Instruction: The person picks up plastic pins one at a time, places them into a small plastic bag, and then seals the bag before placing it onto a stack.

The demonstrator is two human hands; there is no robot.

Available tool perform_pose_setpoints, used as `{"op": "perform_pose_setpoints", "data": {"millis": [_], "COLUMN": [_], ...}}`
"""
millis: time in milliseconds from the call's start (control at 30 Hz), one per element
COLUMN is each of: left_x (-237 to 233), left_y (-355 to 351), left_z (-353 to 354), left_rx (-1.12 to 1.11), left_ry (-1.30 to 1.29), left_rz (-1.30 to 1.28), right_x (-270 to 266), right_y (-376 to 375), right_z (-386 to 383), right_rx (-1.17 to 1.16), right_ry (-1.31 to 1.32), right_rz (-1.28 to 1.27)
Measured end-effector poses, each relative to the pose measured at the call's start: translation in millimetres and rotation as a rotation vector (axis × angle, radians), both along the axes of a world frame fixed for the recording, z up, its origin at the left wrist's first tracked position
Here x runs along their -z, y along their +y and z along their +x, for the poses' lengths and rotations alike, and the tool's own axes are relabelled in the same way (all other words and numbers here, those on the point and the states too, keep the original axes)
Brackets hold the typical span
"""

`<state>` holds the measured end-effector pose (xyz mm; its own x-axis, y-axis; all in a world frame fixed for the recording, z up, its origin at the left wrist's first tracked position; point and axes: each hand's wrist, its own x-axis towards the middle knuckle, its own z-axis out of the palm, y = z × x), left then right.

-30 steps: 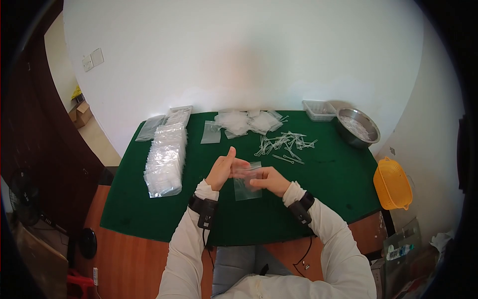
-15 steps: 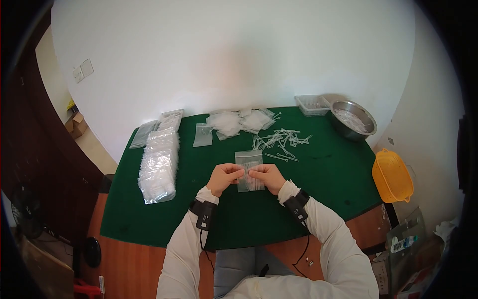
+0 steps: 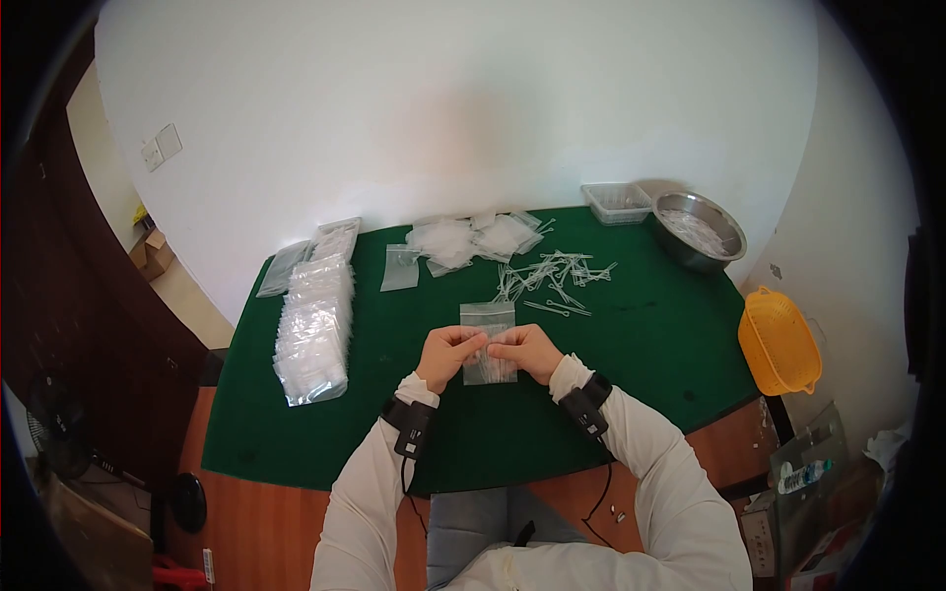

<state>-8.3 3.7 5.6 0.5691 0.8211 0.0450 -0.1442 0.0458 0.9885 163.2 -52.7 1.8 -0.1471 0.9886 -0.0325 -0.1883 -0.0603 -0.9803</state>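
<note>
Table: dark green top point(image 3: 611, 394), its near edge curved
Landmark: loose metal pins point(image 3: 557, 276) — a tangled heap
Left of the pins: a long row of overlapping clear bags point(image 3: 317, 325)
Between row and pins: a single flat bag point(image 3: 400, 268)
Behind the pins, to the left: a spread pile of small bags point(image 3: 443, 241)
Behind, to the right: a clear plastic tray point(image 3: 623, 216) — and a metal bowl point(image 3: 680, 246)

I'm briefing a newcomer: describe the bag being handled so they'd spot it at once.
Look to the green table, nearer than the loose pile of looped pins. Between the left hand and the right hand is a small clear bag. Unlike the other bags, it is pinched in both hands' fingers.
</note>
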Motion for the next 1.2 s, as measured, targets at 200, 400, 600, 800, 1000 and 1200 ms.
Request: {"op": "perform_pose_setpoints", "data": {"millis": [200,400,600,800,1000,1200], "left_x": [-3.7,0.1,-2.8,-1.6,-1.6,-0.4], "left_y": [-4.2,-4.8,-8.2,-18.5,-16.4,-15.0], "left_z": [0.7,2.9,3.0,11.1,12.8,11.4], "left_rx": [0.000,0.006,0.071,0.106,-0.080,-0.087], "left_ry": [0.011,-0.006,0.014,0.030,-0.069,-0.050], "left_rz": [0.028,0.044,-0.009,0.057,0.186,0.219], "right_x": [0.1,-2.4,-10.7,-7.0,-10.6,-7.4], "right_y": [-0.4,-2.3,1.2,2.5,-2.9,-1.8], "right_z": [0.3,-1.7,2.2,8.3,0.5,-1.2], "right_rx": [0.014,0.014,0.212,0.191,0.169,0.176], "right_ry": [-0.028,-0.066,0.148,0.069,-0.048,-0.075], "right_rz": [0.020,0.063,0.040,0.078,0.148,0.201]}}
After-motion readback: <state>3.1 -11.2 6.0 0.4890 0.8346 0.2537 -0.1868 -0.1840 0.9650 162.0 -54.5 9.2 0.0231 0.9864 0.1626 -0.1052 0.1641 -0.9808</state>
